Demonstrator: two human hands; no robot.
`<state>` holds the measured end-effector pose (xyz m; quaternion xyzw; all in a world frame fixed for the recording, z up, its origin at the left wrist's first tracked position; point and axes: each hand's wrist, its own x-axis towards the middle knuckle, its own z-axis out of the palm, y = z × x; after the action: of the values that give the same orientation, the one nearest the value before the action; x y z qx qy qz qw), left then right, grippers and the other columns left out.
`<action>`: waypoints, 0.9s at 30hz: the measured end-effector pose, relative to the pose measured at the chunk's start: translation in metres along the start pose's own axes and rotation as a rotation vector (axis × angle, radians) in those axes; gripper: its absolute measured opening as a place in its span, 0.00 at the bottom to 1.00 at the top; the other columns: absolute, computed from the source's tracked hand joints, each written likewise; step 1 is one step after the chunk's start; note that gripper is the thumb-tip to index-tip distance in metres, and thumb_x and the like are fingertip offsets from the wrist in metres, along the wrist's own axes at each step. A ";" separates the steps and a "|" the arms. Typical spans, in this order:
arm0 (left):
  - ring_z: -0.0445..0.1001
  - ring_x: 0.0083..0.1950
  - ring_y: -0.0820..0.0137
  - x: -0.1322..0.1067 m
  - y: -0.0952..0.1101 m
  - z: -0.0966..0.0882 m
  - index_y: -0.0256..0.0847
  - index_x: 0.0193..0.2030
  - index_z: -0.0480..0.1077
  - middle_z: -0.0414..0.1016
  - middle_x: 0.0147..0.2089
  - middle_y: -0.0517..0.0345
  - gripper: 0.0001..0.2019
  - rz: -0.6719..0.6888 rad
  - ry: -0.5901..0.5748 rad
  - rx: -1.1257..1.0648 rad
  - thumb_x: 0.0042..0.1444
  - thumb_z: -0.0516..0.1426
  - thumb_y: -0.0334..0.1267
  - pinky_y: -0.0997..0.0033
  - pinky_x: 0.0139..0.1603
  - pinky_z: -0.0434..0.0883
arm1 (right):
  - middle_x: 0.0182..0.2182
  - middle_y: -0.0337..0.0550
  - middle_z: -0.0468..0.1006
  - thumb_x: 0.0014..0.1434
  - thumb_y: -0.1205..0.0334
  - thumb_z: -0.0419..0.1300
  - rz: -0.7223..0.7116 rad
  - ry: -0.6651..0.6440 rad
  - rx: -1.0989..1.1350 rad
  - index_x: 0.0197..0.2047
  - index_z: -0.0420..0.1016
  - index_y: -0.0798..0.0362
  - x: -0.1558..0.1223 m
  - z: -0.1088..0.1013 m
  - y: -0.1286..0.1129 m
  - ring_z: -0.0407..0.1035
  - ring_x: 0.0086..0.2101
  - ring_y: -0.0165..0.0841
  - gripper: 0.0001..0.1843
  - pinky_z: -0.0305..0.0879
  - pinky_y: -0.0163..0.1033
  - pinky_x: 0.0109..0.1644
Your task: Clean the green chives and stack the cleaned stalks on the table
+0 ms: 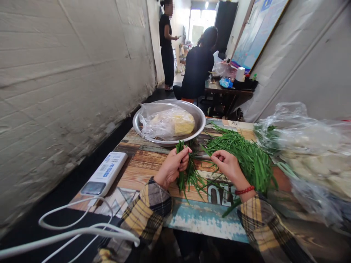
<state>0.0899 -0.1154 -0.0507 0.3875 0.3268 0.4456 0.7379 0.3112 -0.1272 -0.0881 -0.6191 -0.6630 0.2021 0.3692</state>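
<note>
My left hand (173,165) is closed round a bunch of green chives (183,171), held upright over the wooden table (142,164). My right hand (227,164) is just to the right of it, its fingers curled in a pinch on thin chive stalks. A loose pile of chives (246,155) lies on the table behind and to the right of my right hand. Both forearms wear plaid sleeves, and a red bead bracelet (245,190) circles my right wrist.
A metal basin (200,117) with a plastic bag of yellow food (175,122) stands at the table's far edge. A white power bank (105,173) with white cables lies at left. Large plastic bags (309,149) fill the right. Two people are further back by another table.
</note>
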 end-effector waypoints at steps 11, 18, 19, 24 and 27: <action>0.47 0.15 0.83 -0.002 -0.012 0.007 0.34 0.38 0.71 0.54 0.17 0.70 0.19 -0.008 0.040 0.223 0.45 0.64 0.47 0.78 0.15 0.44 | 0.24 0.38 0.72 0.51 0.50 0.61 0.105 -0.258 0.528 0.30 0.71 0.55 -0.017 0.016 -0.039 0.64 0.26 0.28 0.15 0.60 0.34 0.31; 0.45 0.15 0.84 0.001 -0.010 0.007 0.33 0.32 0.70 0.50 0.15 0.72 0.19 0.021 0.115 0.155 0.43 0.65 0.48 0.79 0.15 0.43 | 0.26 0.40 0.75 0.53 0.54 0.58 0.048 -0.427 0.423 0.34 0.75 0.56 -0.017 0.017 -0.031 0.66 0.26 0.29 0.13 0.62 0.34 0.29; 0.45 0.15 0.84 0.001 -0.008 0.006 0.33 0.32 0.70 0.49 0.15 0.72 0.18 0.032 0.122 0.139 0.43 0.65 0.48 0.79 0.15 0.43 | 0.26 0.40 0.75 0.54 0.55 0.58 0.041 -0.445 0.415 0.33 0.75 0.56 -0.018 0.015 -0.031 0.66 0.26 0.28 0.13 0.62 0.33 0.29; 0.45 0.15 0.84 0.000 0.002 0.000 0.35 0.32 0.69 0.48 0.17 0.72 0.15 0.093 0.137 0.066 0.46 0.63 0.46 0.80 0.15 0.44 | 0.26 0.38 0.77 0.54 0.58 0.58 -0.067 -0.583 0.336 0.32 0.77 0.54 -0.020 0.001 -0.034 0.67 0.25 0.28 0.10 0.61 0.32 0.28; 0.47 0.15 0.84 -0.002 0.010 -0.004 0.36 0.32 0.68 0.50 0.18 0.71 0.13 0.141 0.127 -0.010 0.48 0.62 0.43 0.81 0.16 0.46 | 0.30 0.40 0.79 0.57 0.58 0.56 -0.101 -0.547 0.215 0.34 0.78 0.53 -0.016 -0.008 -0.027 0.70 0.29 0.31 0.11 0.64 0.34 0.33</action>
<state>0.0819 -0.1127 -0.0434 0.3767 0.3424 0.5217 0.6846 0.2989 -0.1486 -0.0673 -0.4653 -0.7426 0.4119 0.2496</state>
